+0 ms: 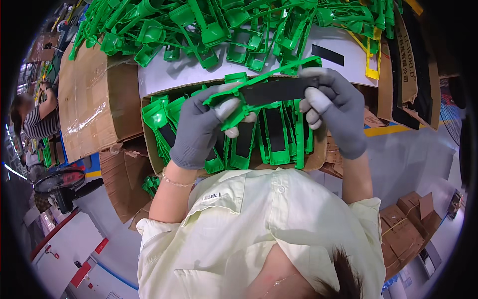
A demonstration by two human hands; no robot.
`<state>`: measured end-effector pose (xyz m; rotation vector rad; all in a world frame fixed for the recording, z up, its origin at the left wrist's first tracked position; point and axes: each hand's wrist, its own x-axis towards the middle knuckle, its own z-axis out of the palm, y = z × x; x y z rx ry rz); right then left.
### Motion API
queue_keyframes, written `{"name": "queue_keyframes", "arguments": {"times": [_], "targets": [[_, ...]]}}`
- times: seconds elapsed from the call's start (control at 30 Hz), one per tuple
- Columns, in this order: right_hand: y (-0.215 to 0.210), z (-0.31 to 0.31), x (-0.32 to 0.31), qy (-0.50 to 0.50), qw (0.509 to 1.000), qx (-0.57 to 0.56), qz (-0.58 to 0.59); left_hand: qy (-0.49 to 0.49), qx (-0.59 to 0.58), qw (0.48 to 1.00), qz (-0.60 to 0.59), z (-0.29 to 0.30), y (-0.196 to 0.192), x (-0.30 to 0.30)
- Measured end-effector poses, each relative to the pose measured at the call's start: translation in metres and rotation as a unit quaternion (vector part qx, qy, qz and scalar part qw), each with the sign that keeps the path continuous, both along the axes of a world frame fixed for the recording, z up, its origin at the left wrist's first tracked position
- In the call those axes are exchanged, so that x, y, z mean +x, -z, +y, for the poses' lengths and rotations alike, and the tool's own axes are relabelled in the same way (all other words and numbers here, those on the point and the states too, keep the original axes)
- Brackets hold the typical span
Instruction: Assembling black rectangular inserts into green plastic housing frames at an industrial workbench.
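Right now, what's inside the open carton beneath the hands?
Green plastic frames, several with black strips, packed side by side in the carton. The left hand and held green part hide some; the carton's bottom can't be seen.

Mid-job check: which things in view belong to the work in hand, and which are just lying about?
Likely in the work:
green frame and black strip, between left hand and right hand
loose black strip
green pile
cardboard box of green frames

Apparently just around:
yellow frame
left-side fan
lower-right cartons
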<state>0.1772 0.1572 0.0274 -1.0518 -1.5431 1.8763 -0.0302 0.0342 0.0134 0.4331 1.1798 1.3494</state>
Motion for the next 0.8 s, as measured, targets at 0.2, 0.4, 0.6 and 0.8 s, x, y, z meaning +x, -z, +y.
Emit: {"name": "queue_keyframes", "arguments": {"times": [0.2,0.4,0.6,0.8], "targets": [[-0.004,0.0,0.005,-0.025,0.998,0.029,-0.057,0.012,-0.004,0.999,-0.038,-0.001,-0.001,0.008],[-0.011,-0.005,0.001,-0.03,0.969,0.217,-0.113,0.021,-0.003,1.0,-0.007,0.0,-0.002,0.01],[-0.011,-0.007,-0.002,-0.016,0.966,0.204,-0.155,-0.017,-0.016,1.0,-0.006,-0.002,0.0,0.021],[-0.001,-0.016,0.002,-0.007,0.948,0.283,-0.143,-0.009,-0.024,1.0,0.014,-0.002,0.0,0.022]]}}
